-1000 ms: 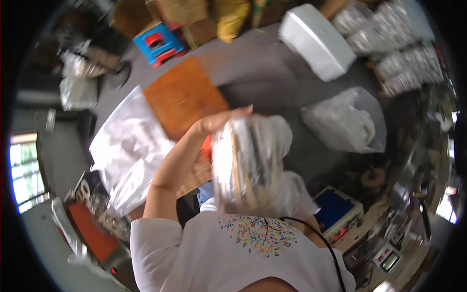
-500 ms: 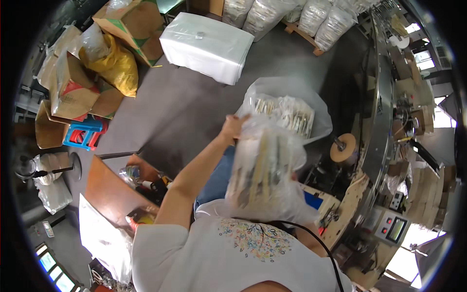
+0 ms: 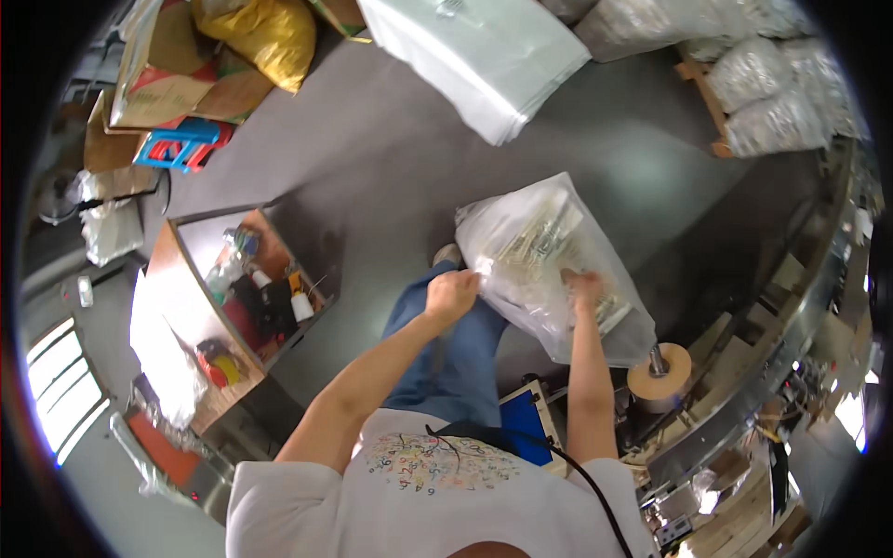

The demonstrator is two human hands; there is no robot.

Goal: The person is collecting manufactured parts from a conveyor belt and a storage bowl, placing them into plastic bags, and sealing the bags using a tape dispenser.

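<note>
A large clear plastic bag full of pale flat packets stands on the grey floor in front of my legs. My left hand is closed on the bag's near left edge. My right hand reaches into the bag's open mouth among the packets; its fingers are partly hidden by the plastic, so what they hold is unclear.
A wooden shelf unit with bottles and small items stands to my left. A brown tape roll sits on a spindle at the right by a curved metal machine. A white bundle, filled sacks, cardboard boxes and a blue stool lie farther off.
I have turned and lowered the packet-filled bag I held raised in front of me. Both hands are now down at the bag on the floor, the right one inside its mouth.
</note>
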